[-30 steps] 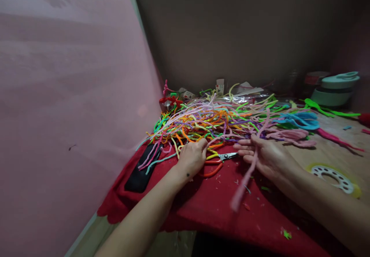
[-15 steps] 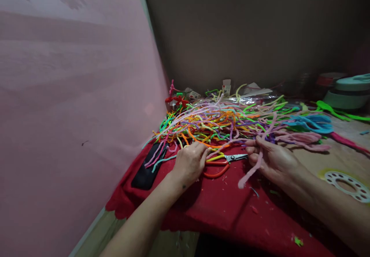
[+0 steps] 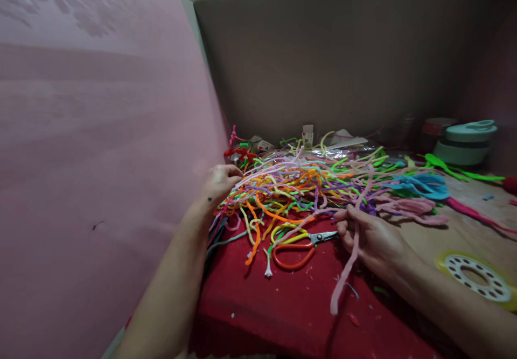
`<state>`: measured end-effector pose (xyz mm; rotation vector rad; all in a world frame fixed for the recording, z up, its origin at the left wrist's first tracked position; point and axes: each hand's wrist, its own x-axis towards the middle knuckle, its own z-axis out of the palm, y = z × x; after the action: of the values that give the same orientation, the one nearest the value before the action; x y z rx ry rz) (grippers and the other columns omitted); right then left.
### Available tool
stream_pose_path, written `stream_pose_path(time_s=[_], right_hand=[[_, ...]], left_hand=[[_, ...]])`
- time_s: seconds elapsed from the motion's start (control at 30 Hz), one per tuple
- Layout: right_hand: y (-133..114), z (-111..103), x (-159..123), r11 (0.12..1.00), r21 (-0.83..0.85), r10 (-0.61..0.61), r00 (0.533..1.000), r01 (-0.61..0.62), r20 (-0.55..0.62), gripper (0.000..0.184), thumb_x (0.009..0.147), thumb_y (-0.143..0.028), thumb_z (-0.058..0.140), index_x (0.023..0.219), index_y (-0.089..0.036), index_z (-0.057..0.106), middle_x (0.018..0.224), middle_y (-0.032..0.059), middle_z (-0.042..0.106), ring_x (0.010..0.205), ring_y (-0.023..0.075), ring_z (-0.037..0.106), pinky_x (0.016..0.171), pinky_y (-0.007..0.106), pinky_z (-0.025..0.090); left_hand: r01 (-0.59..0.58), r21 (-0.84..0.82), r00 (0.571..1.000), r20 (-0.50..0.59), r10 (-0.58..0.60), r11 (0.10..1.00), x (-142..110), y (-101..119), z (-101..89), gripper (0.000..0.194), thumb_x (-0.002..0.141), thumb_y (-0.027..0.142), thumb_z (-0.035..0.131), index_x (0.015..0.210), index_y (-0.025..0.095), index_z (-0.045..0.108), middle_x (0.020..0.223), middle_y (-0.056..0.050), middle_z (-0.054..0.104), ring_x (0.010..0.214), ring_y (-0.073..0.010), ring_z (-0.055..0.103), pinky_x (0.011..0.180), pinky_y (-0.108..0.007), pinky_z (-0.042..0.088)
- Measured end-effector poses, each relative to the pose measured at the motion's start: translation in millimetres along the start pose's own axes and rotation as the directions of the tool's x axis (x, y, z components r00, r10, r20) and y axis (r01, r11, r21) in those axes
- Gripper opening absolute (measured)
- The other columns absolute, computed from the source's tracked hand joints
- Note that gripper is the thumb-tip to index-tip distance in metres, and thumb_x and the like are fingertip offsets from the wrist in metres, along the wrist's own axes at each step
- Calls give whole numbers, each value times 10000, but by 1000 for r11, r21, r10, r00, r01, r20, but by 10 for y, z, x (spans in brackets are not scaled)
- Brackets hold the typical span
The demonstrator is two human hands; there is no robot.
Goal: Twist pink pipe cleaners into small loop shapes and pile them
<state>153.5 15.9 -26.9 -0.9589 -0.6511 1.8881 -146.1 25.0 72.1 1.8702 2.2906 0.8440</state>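
Observation:
My right hand [image 3: 374, 237] pinches a pink pipe cleaner [image 3: 350, 270] between thumb and fingers; its lower end hangs toward the red cloth. At the left edge of a tangled pile of many-coloured pipe cleaners [image 3: 299, 184], my left hand [image 3: 223, 184] has its fingers closed on the end of a lilac pipe cleaner [image 3: 269, 169]; the fingertips are partly hidden. Scissors [image 3: 294, 246] with red and yellow handles lie between the hands, blades pointing toward my right hand. Pink pipe cleaners [image 3: 412, 211] lie bundled beyond my right hand.
A pink wall [image 3: 100, 186] stands close on the left. A phone [image 3: 214, 240] is mostly hidden behind my left forearm. On the right are blue pipe cleaners [image 3: 426, 186], a white ring with holes [image 3: 490, 289] and a mint-green lidded container [image 3: 464, 151]. Scraps dot the red cloth [image 3: 258, 310].
My left hand has moved from beside the scissors up and left to the pile's edge, uncovering the scissor handles. My right hand still holds the pink pipe cleaner. The view has shifted slightly.

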Motion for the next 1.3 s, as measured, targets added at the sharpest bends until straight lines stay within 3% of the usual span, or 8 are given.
stream_pose_path(time_s=[0.1, 0.23, 0.33, 0.53, 0.8, 1.3], right_hand=[[22, -17, 16, 1000, -26, -16, 999, 16, 33, 248, 867, -226, 415, 701, -127, 571, 502, 20, 531, 353, 77, 447, 327, 175, 325], [41, -43, 44, 999, -48, -20, 999, 22, 47, 247, 870, -255, 414, 729, -127, 572, 507, 14, 535, 339, 71, 437, 319, 171, 299], [45, -52, 56, 998, -64, -12, 999, 15, 51, 258, 874, -279, 411, 742, -127, 572, 509, 13, 538, 331, 71, 436, 309, 168, 271], [42, -49, 51, 998, -66, -7, 996, 13, 86, 259, 877, -277, 404, 740, -131, 567, 511, 13, 540, 333, 70, 438, 311, 168, 268], [42, -46, 39, 997, -76, -8, 998, 13, 68, 256, 874, -271, 404, 750, -126, 575, 514, 13, 538, 336, 68, 441, 311, 166, 274], [30, -34, 25, 997, -82, -5, 996, 13, 88, 262, 870, -291, 405, 756, -125, 572, 510, 9, 539, 331, 70, 441, 307, 164, 268]], left_hand=[[-90, 192, 977, 205, 49, 977, 2, -43, 136, 144, 639, 251, 584, 715, 194, 692, 654, -8, 660, 627, -135, 576, 570, -212, 383], [-47, 288, 972, 232, -22, 957, -54, -164, 324, 52, 605, 232, 602, 596, 202, 643, 493, 10, 569, 518, -125, 523, 501, -214, 332], [-33, 294, 977, 212, -32, 955, -52, -254, 377, 72, 616, 198, 571, 561, 192, 617, 483, 5, 553, 520, -123, 518, 508, -216, 336], [-74, 207, 992, 116, 51, 975, -38, -297, 286, 152, 693, 244, 498, 720, 185, 635, 674, -4, 628, 660, -137, 553, 612, -221, 395], [-127, -60, 986, -116, 119, 990, -101, -297, 316, 184, 688, 286, 509, 752, 181, 645, 677, 6, 640, 655, -129, 567, 602, -206, 407], [-103, -34, 985, -145, 97, 994, -138, -213, 322, 181, 688, 309, 548, 750, 187, 665, 669, 11, 661, 636, -126, 580, 585, -203, 398]])
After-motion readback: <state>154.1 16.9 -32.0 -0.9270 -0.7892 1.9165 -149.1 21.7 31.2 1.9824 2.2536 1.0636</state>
